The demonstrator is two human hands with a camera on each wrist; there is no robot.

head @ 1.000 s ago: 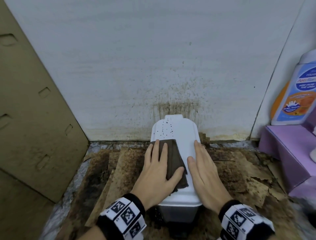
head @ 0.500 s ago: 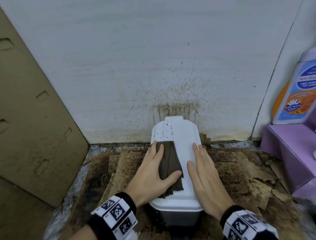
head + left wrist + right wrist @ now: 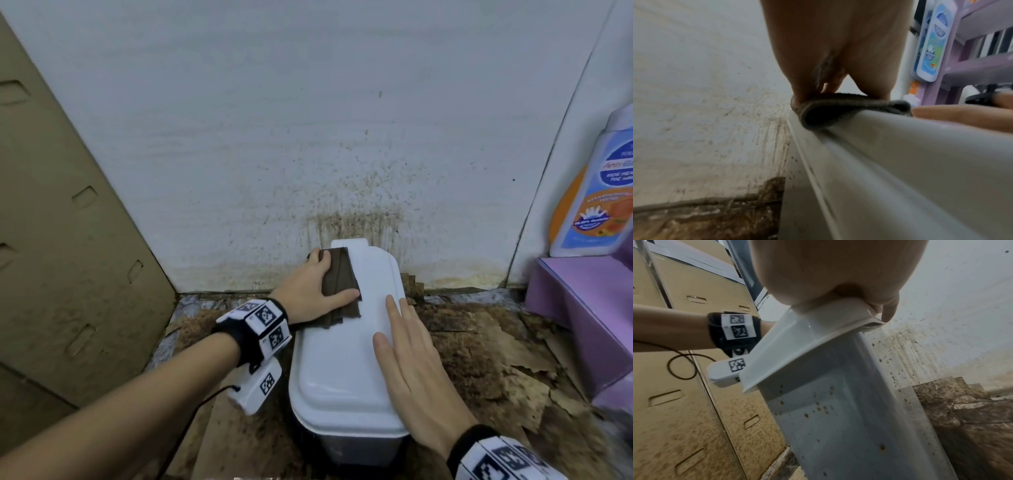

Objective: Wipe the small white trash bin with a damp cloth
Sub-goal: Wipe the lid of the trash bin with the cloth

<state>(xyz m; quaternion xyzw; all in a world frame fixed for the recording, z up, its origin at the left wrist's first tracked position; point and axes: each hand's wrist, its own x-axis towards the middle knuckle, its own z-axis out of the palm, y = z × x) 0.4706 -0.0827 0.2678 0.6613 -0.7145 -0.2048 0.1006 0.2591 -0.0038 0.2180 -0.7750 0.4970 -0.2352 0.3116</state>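
The small white trash bin [image 3: 342, 370] stands against the stained wall, its lid shut. My left hand [image 3: 308, 287] lies flat on a dark brown cloth [image 3: 339, 281] and presses it onto the lid's far left corner. In the left wrist view the cloth [image 3: 838, 107] folds over the lid's edge under my left hand [image 3: 828, 48]. My right hand [image 3: 411, 359] rests flat on the lid's right side, holding nothing. In the right wrist view the right hand [image 3: 828, 272] lies on the lid, one fingertip past its rim, and the bin's body [image 3: 838, 418] shows brown specks.
A tall cardboard panel [image 3: 68, 240] leans on the left. A purple shelf [image 3: 582, 301] with a blue and orange bottle [image 3: 599, 198] stands at the right. The wall [image 3: 342, 154] behind the bin is spattered brown. The floor [image 3: 496, 342] is covered with torn, dirty cardboard.
My left hand has slid the cloth away from me along the lid to its far left corner, over the dark specks there. The right hand has stayed on the lid.
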